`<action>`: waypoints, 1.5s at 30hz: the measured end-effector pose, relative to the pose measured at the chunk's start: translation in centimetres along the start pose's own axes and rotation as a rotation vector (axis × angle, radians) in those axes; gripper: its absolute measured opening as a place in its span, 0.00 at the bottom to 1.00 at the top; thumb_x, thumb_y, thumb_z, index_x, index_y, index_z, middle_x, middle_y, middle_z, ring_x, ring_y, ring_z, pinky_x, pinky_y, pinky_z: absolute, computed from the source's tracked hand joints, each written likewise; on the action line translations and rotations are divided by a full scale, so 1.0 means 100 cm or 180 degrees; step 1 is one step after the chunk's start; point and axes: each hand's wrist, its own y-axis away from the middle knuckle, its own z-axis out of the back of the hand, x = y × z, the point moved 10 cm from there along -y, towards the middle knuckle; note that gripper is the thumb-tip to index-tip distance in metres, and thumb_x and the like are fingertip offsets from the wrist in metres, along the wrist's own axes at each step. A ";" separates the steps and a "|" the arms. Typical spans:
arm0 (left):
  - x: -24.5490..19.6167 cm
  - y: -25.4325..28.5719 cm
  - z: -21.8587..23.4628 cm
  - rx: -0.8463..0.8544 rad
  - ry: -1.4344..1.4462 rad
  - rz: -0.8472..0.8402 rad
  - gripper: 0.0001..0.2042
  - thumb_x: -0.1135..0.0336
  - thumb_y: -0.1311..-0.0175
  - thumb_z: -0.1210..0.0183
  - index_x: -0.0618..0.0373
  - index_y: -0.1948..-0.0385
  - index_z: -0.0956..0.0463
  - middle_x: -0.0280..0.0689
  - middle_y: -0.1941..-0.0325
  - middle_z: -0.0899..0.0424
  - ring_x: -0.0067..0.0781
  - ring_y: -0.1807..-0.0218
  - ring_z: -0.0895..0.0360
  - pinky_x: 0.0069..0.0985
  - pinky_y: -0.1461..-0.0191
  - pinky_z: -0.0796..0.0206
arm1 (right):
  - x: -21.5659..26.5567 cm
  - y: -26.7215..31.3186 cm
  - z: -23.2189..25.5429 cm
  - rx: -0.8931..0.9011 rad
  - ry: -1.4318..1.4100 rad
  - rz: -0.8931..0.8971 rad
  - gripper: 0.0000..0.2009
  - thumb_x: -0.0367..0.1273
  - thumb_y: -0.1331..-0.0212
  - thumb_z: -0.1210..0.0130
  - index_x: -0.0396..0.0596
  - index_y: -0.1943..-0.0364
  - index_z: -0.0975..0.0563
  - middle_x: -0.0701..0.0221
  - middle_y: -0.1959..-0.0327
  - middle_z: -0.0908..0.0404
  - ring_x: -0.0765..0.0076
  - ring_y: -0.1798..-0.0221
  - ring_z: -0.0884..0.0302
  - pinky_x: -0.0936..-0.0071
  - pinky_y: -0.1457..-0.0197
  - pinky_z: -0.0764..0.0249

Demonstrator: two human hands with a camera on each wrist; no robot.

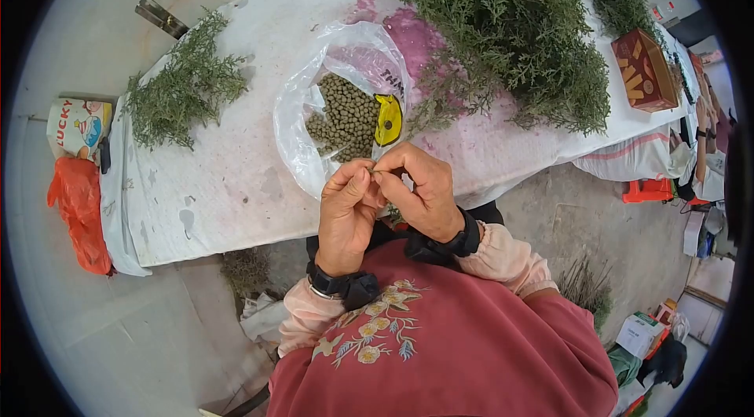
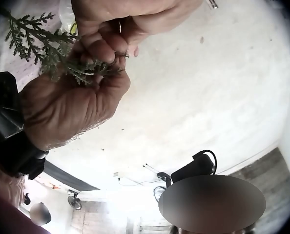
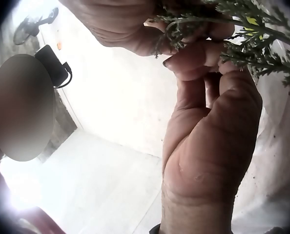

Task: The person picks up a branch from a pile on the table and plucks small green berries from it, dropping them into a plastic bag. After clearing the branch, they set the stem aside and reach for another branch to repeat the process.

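Note:
Both hands meet over the table's near edge, in front of an open clear plastic bag (image 1: 292, 134) of small round brownish-green pellets (image 1: 349, 115). Between their fingertips is a green, scale-leaved evergreen sprig (image 2: 48, 52), mostly hidden by the fingers in the head view. My left hand (image 1: 348, 221) pinches the sprig with thumb and fingers. From the other side, my right hand (image 1: 424, 193) pinches it too, its thumb and index finger close to the left fingertips. In the right wrist view, leafy sprig ends (image 3: 262, 46) stick out beyond the fingers.
A large heap of evergreen branches (image 1: 503, 32) covers the table's back right, with a smaller bunch (image 1: 188, 83) at left. A red-brown box (image 1: 644, 71) stands at the right end. A red plastic bag (image 1: 81, 213) hangs at the left edge of the white-covered table (image 1: 212, 205).

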 end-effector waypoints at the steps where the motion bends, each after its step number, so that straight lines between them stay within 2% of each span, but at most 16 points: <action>1: 0.001 0.000 0.000 -0.0018 0.0031 0.0021 0.07 0.69 0.39 0.45 0.61 0.63 0.24 0.35 0.70 0.22 0.24 0.73 0.28 0.20 0.68 0.33 | -0.001 0.000 0.000 0.0001 -0.0023 -0.0015 0.03 0.19 0.49 0.49 0.39 0.71 0.28 0.70 0.76 0.26 0.81 0.78 0.29 0.83 0.76 0.34; 10: -0.004 0.002 -0.004 -0.0088 -0.0194 -0.0129 0.06 0.70 0.39 0.46 0.61 0.64 0.24 0.35 0.70 0.22 0.23 0.73 0.28 0.19 0.67 0.33 | 0.002 -0.001 0.001 -0.0001 0.0088 0.0029 0.03 0.18 0.49 0.49 0.39 0.72 0.28 0.69 0.75 0.26 0.81 0.78 0.29 0.83 0.76 0.34; 14: -0.005 -0.001 0.001 -0.0083 -0.0244 -0.0211 0.06 0.70 0.39 0.46 0.61 0.64 0.24 0.35 0.69 0.22 0.23 0.73 0.28 0.20 0.67 0.33 | 0.005 -0.002 -0.001 0.0095 0.0252 0.0157 0.03 0.19 0.48 0.48 0.38 0.70 0.27 0.69 0.74 0.25 0.80 0.76 0.28 0.83 0.73 0.32; 17: -0.008 -0.002 0.001 -0.0070 -0.0131 -0.0212 0.06 0.70 0.39 0.46 0.61 0.63 0.24 0.35 0.69 0.21 0.23 0.73 0.28 0.20 0.68 0.33 | -0.014 -0.002 -0.002 0.0287 -0.0276 -0.0434 0.03 0.21 0.46 0.47 0.38 0.67 0.26 0.71 0.71 0.24 0.82 0.71 0.27 0.84 0.68 0.30; 18: -0.008 -0.003 0.002 -0.0071 -0.0070 -0.0215 0.07 0.70 0.38 0.46 0.61 0.63 0.24 0.35 0.69 0.21 0.23 0.73 0.28 0.20 0.68 0.34 | -0.014 -0.002 -0.001 0.0304 -0.0272 -0.0424 0.03 0.21 0.46 0.47 0.38 0.67 0.26 0.71 0.71 0.24 0.82 0.71 0.27 0.84 0.68 0.30; 21: -0.007 -0.004 0.000 -0.0009 0.0020 -0.0090 0.07 0.70 0.38 0.46 0.61 0.63 0.24 0.35 0.70 0.21 0.24 0.73 0.28 0.21 0.68 0.34 | -0.035 0.007 -0.004 0.0224 -0.1307 -0.1264 0.04 0.23 0.44 0.46 0.38 0.65 0.26 0.73 0.69 0.24 0.83 0.68 0.28 0.85 0.65 0.29; 34: -0.003 -0.001 -0.002 0.0055 0.0043 -0.0029 0.06 0.70 0.39 0.46 0.61 0.64 0.24 0.35 0.71 0.22 0.24 0.73 0.28 0.23 0.68 0.33 | -0.036 0.004 -0.010 0.0404 -0.0869 -0.1250 0.01 0.22 0.43 0.49 0.38 0.69 0.27 0.74 0.72 0.25 0.84 0.72 0.28 0.85 0.68 0.29; 39: -0.013 -0.001 -0.003 0.0082 -0.0225 -0.0251 0.07 0.71 0.39 0.46 0.62 0.62 0.24 0.36 0.71 0.22 0.24 0.74 0.28 0.22 0.69 0.32 | -0.030 0.005 -0.007 0.0241 -0.0873 -0.1243 0.01 0.22 0.44 0.49 0.39 0.70 0.27 0.74 0.73 0.25 0.84 0.74 0.28 0.85 0.70 0.30; 41: -0.012 0.002 -0.004 0.0049 -0.0195 -0.0141 0.07 0.73 0.39 0.46 0.62 0.61 0.24 0.35 0.72 0.22 0.23 0.75 0.28 0.20 0.72 0.34 | -0.023 0.000 -0.007 0.0163 -0.0763 -0.1147 0.01 0.22 0.44 0.49 0.39 0.70 0.27 0.75 0.74 0.26 0.83 0.75 0.29 0.84 0.71 0.30; 43: -0.031 0.000 -0.015 0.0019 -0.0217 -0.0263 0.07 0.73 0.39 0.47 0.62 0.61 0.25 0.35 0.72 0.22 0.23 0.76 0.29 0.19 0.73 0.35 | -0.018 -0.003 0.002 0.0050 -0.0585 -0.1037 0.02 0.24 0.41 0.52 0.40 0.67 0.28 0.72 0.72 0.25 0.81 0.71 0.28 0.81 0.67 0.30; 44: -0.045 0.004 -0.030 0.0059 -0.0449 -0.0404 0.08 0.73 0.40 0.46 0.62 0.60 0.25 0.34 0.73 0.22 0.20 0.78 0.30 0.16 0.75 0.37 | -0.013 -0.011 0.000 0.0145 -0.0649 -0.0955 0.02 0.24 0.41 0.52 0.40 0.67 0.28 0.72 0.72 0.25 0.81 0.71 0.28 0.81 0.67 0.30; 45: -0.055 0.007 -0.040 0.0089 -0.0678 -0.0518 0.09 0.73 0.40 0.46 0.62 0.59 0.25 0.33 0.73 0.22 0.17 0.80 0.32 0.13 0.76 0.39 | -0.007 -0.018 0.006 -0.0111 -0.1393 -0.0927 0.03 0.25 0.40 0.53 0.41 0.65 0.29 0.71 0.70 0.25 0.79 0.68 0.28 0.79 0.64 0.31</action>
